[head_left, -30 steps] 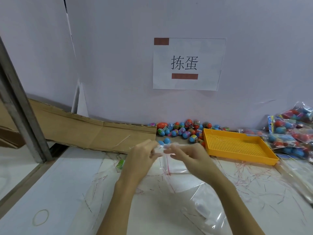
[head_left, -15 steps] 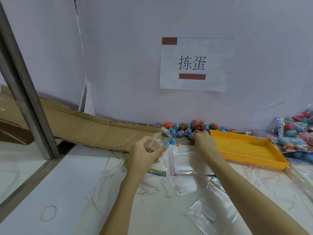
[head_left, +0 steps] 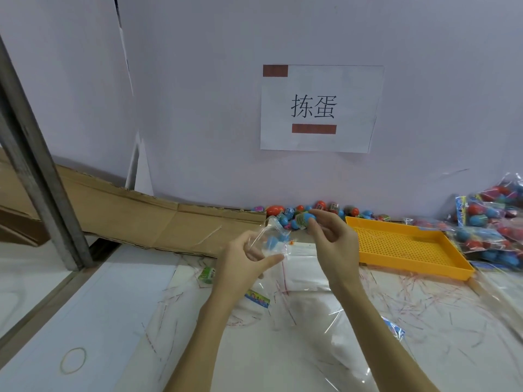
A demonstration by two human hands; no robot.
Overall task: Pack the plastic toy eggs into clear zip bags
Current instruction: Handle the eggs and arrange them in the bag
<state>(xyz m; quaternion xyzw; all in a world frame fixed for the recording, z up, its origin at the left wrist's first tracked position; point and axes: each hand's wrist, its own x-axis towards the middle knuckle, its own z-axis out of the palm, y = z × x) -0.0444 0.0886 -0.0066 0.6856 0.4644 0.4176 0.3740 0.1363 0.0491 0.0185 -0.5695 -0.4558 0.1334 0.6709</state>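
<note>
- Over the middle of the table (head_left: 93,321), my left hand (head_left: 243,264) grips a small clear zip bag (head_left: 273,236) by its mouth, thumb curled across the front, the bag raised off the surface.
- I can see something blue inside that bag, most likely an egg, though the plastic blurs it.
- My right hand (head_left: 331,244) is lifted just beside the bag's opening, fingertips pinching a blue toy egg (head_left: 302,220) with a green printed band; egg and bag are close but I cannot tell whether they touch.
- Along the far edge of the table, against the wall, I see the loose pile of eggs (head_left: 322,209) in red, blue and mixed colours.
- Right of that pile, an orange perforated tray (head_left: 407,247) sits toward the far right of the table, nothing visible in it.
- At the far right corner I make out filled bags of eggs (head_left: 489,224) heaped together.
- Under my hands, flat clear bags (head_left: 302,264) lie stacked on the table, with thin red strips scattered around them.
- Nearer me, a wide sheet of clear plastic (head_left: 325,349) covers the surface beneath my right forearm.
- At the near left corner I see a rubber band (head_left: 73,360) lying flat.
- Flattened cardboard (head_left: 141,219) leans along the far left edge.
- On the wall, a paper sign (head_left: 319,108) hangs above the pile of eggs.
</note>
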